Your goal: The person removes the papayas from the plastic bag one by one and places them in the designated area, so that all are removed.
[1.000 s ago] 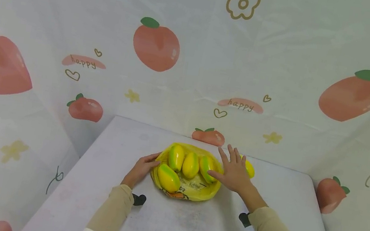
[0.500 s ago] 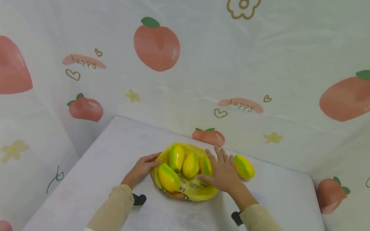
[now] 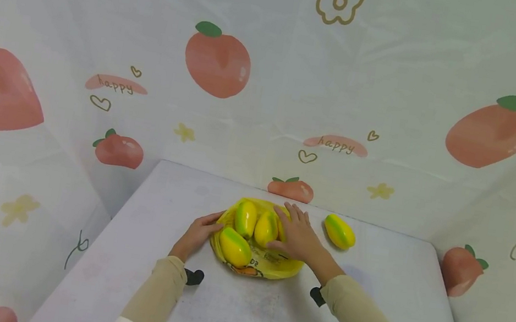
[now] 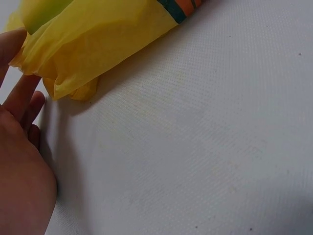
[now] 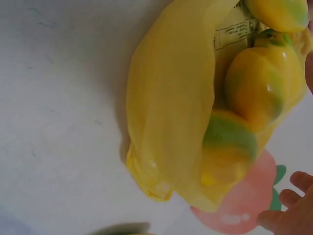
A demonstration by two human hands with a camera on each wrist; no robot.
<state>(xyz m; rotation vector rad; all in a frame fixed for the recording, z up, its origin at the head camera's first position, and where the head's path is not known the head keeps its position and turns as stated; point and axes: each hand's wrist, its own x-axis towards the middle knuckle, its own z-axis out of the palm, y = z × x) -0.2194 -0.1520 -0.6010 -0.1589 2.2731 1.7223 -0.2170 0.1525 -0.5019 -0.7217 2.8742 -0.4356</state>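
Observation:
A yellow plastic bag (image 3: 277, 271) lies spread on the table, its mouth facing up. In it are several glossy yellow-green mangoes: one at the front left (image 3: 235, 248), others along the back, the rightmost (image 5: 228, 147) mostly hidden by a hand in the head view. My left hand (image 3: 198, 235) holds the bag's left edge, thumb on top and fingers behind, as the left wrist view shows. My right hand (image 3: 300, 238) hovers over the bag's right side, fingers extended and spread, close to the rightmost mango. Another mango (image 3: 340, 231) lies outside the bag, to the right.
The white table (image 3: 244, 320) meets a wall of printed cloth (image 3: 260, 144) at the back and on both sides. Dark wrist-camera mounts (image 3: 194, 278) stick out below the forearms.
My right hand has moved left from near the loose mango to above the bag's right side, uncovering that mango. The left hand has stayed at the bag's left edge.

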